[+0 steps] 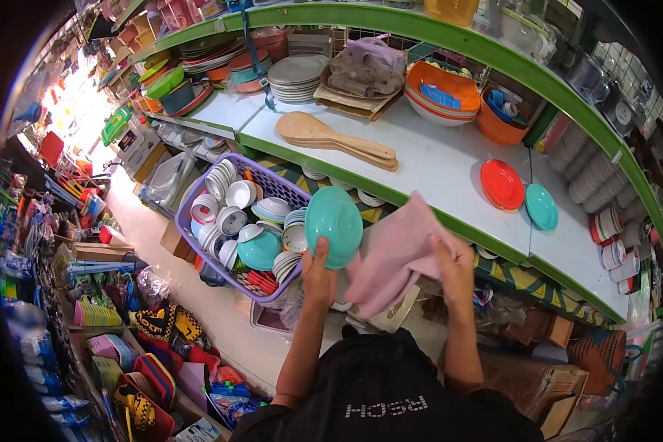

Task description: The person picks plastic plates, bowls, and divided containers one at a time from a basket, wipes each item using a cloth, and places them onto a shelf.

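Note:
My left hand (318, 276) grips a turquoise bowl (334, 227) by its lower edge, with the bowl's round side turned up toward me. In my right hand (453, 269) is a pink cloth (399, 254), bunched at the fingers and hanging to the left, close beside the bowl. Whether the cloth touches the bowl I cannot tell. Just left of the bowl stands a purple plastic basket (188, 214) full of small white bowls (241, 194), some patterned, along with another turquoise bowl (260, 250) and red pieces (258, 280).
On the white shelf (442, 166) with a green edge lie wooden paddles (331, 140), a red plate (502, 184) and a turquoise plate (541, 207). Stacked grey plates (297, 77) and orange bowls (442, 92) stand behind. Boxes (530, 376) sit below right; crowded goods line the left aisle.

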`<action>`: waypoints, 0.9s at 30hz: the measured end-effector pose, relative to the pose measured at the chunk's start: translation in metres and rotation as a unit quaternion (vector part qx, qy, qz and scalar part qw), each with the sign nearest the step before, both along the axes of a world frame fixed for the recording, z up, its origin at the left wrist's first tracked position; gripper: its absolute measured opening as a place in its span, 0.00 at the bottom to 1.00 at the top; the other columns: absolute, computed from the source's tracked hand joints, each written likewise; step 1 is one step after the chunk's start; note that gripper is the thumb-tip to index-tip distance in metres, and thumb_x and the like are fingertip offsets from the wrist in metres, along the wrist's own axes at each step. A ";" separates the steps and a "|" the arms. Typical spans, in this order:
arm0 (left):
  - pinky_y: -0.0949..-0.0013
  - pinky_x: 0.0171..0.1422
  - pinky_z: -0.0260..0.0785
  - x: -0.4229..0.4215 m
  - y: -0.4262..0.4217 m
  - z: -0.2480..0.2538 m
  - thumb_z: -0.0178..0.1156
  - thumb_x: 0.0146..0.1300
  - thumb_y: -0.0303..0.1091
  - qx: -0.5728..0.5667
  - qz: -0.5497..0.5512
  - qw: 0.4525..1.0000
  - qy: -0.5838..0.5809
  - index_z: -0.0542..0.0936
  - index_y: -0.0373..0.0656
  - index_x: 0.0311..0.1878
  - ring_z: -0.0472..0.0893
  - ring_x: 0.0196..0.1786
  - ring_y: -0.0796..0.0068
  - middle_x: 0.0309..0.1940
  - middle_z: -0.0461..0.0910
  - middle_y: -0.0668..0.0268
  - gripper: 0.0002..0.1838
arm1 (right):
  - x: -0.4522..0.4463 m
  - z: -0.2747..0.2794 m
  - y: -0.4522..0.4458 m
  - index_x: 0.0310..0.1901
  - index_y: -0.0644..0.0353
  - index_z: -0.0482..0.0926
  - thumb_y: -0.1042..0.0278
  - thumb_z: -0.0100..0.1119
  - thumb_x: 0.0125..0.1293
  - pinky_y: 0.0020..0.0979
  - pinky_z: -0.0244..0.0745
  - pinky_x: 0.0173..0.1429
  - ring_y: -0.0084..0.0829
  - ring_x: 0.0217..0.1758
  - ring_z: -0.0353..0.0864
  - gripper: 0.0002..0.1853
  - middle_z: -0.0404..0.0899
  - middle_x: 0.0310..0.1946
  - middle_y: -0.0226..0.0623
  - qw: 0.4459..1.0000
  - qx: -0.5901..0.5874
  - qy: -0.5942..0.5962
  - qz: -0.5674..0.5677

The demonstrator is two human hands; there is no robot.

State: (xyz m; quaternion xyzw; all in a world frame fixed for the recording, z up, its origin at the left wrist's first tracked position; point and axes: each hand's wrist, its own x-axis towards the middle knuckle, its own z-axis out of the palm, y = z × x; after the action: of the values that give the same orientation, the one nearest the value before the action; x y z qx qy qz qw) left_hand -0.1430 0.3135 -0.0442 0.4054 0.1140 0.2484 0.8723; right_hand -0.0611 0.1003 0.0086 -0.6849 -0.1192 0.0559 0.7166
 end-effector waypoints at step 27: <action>0.53 0.71 0.71 -0.009 0.007 0.016 0.36 0.79 0.60 -0.347 -0.230 0.906 -0.077 0.69 0.37 0.72 0.77 0.66 0.55 0.67 0.75 0.52 0.36 | -0.036 -0.016 0.044 0.63 0.48 0.81 0.78 0.61 0.57 0.44 0.71 0.68 0.39 0.76 0.68 0.29 0.76 0.69 0.24 0.782 -0.340 -0.480 0.206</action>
State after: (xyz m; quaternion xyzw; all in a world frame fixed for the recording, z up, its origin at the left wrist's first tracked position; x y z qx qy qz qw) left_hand -0.1518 0.3200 -0.0287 0.0716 0.0287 0.0159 0.9969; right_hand -0.0970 0.1447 -0.0079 -0.7819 -0.5587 -0.0969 0.2590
